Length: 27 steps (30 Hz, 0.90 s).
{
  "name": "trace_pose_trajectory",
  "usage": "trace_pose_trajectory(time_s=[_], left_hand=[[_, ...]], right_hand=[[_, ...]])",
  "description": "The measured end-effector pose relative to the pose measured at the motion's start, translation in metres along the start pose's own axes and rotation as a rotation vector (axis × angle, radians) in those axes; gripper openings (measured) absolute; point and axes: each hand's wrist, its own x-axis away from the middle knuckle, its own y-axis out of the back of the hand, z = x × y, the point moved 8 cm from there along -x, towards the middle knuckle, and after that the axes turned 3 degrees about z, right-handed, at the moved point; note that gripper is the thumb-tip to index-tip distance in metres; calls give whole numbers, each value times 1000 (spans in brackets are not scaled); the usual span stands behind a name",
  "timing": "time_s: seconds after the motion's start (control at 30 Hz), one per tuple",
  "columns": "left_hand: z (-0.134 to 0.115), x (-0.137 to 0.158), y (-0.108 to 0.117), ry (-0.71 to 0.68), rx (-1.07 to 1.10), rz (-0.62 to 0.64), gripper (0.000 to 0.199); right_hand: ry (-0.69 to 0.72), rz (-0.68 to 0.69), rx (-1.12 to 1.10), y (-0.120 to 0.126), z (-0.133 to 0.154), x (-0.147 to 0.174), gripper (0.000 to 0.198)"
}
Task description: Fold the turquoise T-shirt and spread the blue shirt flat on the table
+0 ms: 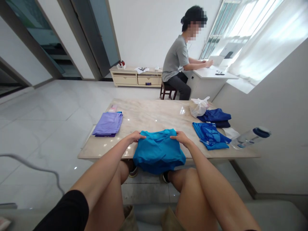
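Both hands grip a bright blue garment by its two far corners, over the near edge of the table. My left hand pinches the left corner between thumb and fingers. Opposite it, my right hand pinches the right corner the same way. The garment's upper part rests at the tabletop, and its lower part hangs past the edge above my knees. Its exact cut cannot be told from these folds.
The marble-look table bears folded purple cloth on the left. At right are folded blue clothes, dark blue clothes, a white plastic bag and a clear bottle. A person sits at a white desk beyond.
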Motion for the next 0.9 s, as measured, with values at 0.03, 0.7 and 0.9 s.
trace_pose_trajectory(time_s=[0.03,0.7,0.9], left_hand=[[0,4,2,-4,23,10,42],[-26,38,67,-301,137,-204,40],[-23,29,67,-292,72,-188,36]], right_hand=[[5,5,-22,0,3,3,22],[248,-102,-71,-18,66,-1,32],[258,-54,-39,-26,64,-9,35]])
